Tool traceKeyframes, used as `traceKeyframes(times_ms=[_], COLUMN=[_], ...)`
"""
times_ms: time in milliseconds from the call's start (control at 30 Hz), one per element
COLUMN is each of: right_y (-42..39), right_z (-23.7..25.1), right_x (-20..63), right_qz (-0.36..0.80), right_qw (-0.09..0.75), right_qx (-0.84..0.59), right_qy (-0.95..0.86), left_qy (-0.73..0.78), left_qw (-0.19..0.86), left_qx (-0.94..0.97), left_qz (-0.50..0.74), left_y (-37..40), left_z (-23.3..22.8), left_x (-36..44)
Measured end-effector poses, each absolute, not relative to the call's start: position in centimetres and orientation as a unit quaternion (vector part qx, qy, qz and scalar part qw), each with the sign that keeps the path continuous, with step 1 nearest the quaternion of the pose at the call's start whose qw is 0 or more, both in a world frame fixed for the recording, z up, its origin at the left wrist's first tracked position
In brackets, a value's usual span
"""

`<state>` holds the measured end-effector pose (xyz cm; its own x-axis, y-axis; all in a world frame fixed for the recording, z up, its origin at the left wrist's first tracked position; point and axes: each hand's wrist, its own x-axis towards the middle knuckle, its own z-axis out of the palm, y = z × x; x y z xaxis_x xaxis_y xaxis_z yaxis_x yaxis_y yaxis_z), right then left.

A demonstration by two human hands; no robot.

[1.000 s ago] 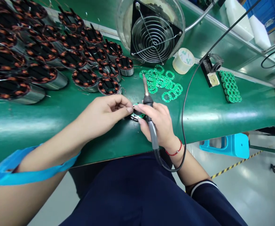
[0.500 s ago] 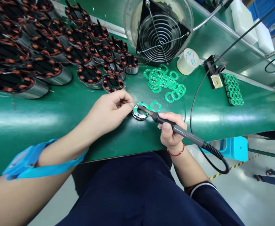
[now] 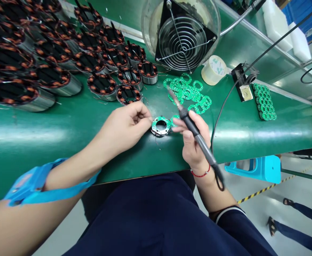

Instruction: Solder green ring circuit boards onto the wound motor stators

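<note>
Head view, only 1 camera. Landmark is the small stator [image 3: 160, 126], a round wound core with a green ring board on top, sitting on the green bench [image 3: 65, 131] near its front edge. Left hand [image 3: 123, 124] is just left of the stator, fingers curled together, thumb and forefinger pinched at its left rim; can't tell if they grip the rim or a fine wire there. Right hand [image 3: 193, 140] is just right of the stator, fist clamped on the soldering iron [image 3: 191, 126], forefinger stretched out toward the ring board's right edge. Iron's tip is lifted, pointing up and away behind the stator, apart from the board. My read: this is a pause between solder joints on the ring board, part being steadied or turned with the iron parked clear. Next move likely calls for bringing the tip down onto a pad while the left fingers hold the stator steady and stay off the hot end. Behind the stator: loose pile of green ring boards [image 3: 188, 92]. Behind and left: rows of bigger copper-wound stators [image 3: 51, 60]. Further back: caged fan [image 3: 184, 35], tape roll [image 3: 211, 69] to its right. Well to the right of the stator: iron stand [image 3: 242, 87] and a stacked batch of green boards [image 3: 264, 101]. Iron's cord [image 3: 225, 103] runs off back right.
</note>
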<state>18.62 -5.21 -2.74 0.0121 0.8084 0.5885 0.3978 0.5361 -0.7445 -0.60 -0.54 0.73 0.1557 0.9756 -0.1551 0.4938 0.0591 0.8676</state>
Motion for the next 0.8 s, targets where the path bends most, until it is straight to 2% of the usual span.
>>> traceKeyframes(times_ms=[167,233,333,433,533,667,800], right_y=[-4.1,-4.0,-3.9,-3.9,-4.0,-4.2,-4.3], right_z=[-1.3,-1.2,-1.7,-2.3,-2.6,-2.6,-2.2], right_x=[18.5,18.5,18.7,19.0,19.5,19.5,18.8], right_qz=[0.208,0.202,0.178,0.136,0.135,0.144,0.105], right_qw=[0.36,0.32,0.311,0.336,0.366,0.365,0.331], right_qx=[-0.408,-0.401,-0.438,-0.487,-0.493,-0.471,-0.447], right_qy=[-0.813,-0.834,-0.824,-0.795,-0.777,-0.79,-0.825], left_qy=[0.57,0.559,0.56,0.542,0.512,0.53,0.541], left_qw=[0.439,0.455,0.472,0.474,0.435,0.366,0.419], left_qx=[0.635,0.635,0.62,0.65,0.714,0.724,0.674], left_qz=[0.282,0.278,0.28,0.242,0.196,0.246,0.28], left_y=[-0.4,-0.4,-0.5,-0.8,-1.0,-1.1,-1.0], left_z=[1.0,1.0,0.5,0.0,-0.1,0.5,1.1], left_x=[-0.7,-0.8,-1.0,-1.3,-1.5,-1.6,-1.3])
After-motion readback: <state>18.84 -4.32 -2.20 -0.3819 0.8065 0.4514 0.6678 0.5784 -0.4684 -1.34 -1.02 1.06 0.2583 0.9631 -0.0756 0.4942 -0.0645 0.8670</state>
